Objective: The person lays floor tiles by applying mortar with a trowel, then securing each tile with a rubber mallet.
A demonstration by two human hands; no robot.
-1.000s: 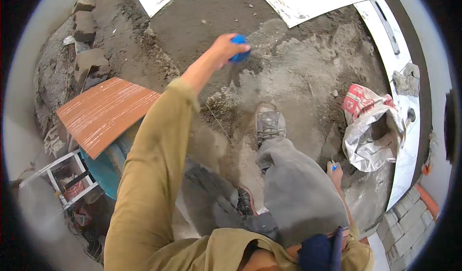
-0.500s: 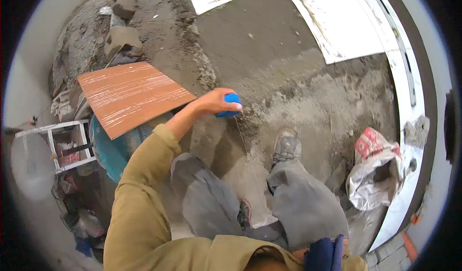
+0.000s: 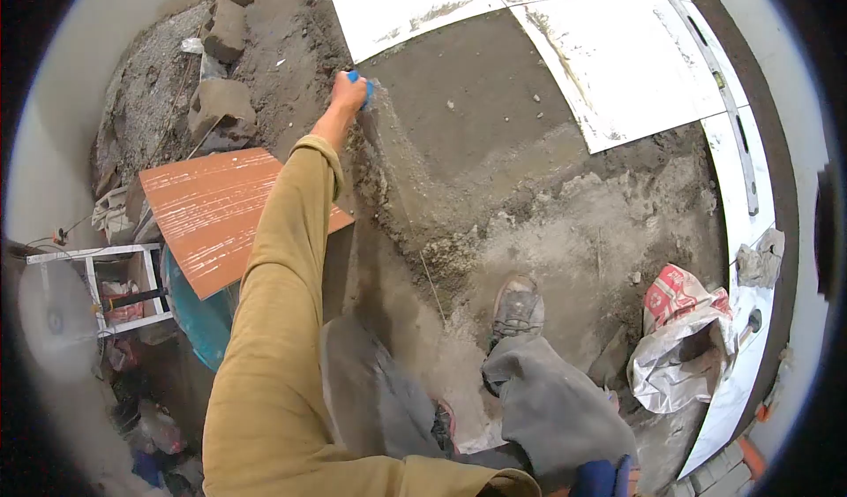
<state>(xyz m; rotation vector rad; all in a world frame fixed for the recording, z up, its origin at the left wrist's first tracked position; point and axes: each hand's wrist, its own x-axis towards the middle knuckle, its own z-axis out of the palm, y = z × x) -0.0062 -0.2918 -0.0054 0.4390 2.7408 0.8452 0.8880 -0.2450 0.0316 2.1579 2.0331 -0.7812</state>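
Note:
My left hand (image 3: 348, 93) is stretched far forward, closed around a small blue container (image 3: 360, 84) that my fingers partly hide. It hangs over the near-left corner of the dark mortar bed (image 3: 459, 91), just below the edge of a white tile (image 3: 406, 3). A wet, shiny streak (image 3: 393, 144) runs along the bed's left side beneath it. Under my forearm, an orange-brown tile (image 3: 212, 219) with white streaks rests ribbed side up on a teal tub (image 3: 190, 307). My right hand is out of view; only dark blue cloth (image 3: 595, 479) shows at the bottom edge.
White tiles (image 3: 635, 64) lie beyond and right of the bed, with a long spirit level (image 3: 728, 100) along them. A torn cement sack (image 3: 684, 338) stands at the right. Concrete blocks (image 3: 221, 109) line a gravel heap (image 3: 150, 91) at the left, above a white metal frame (image 3: 93, 289).
My left hand has moved forward and left with the blue container, from above the rough near floor to the bed's left corner. A wet streak now shows along the bed's left side.

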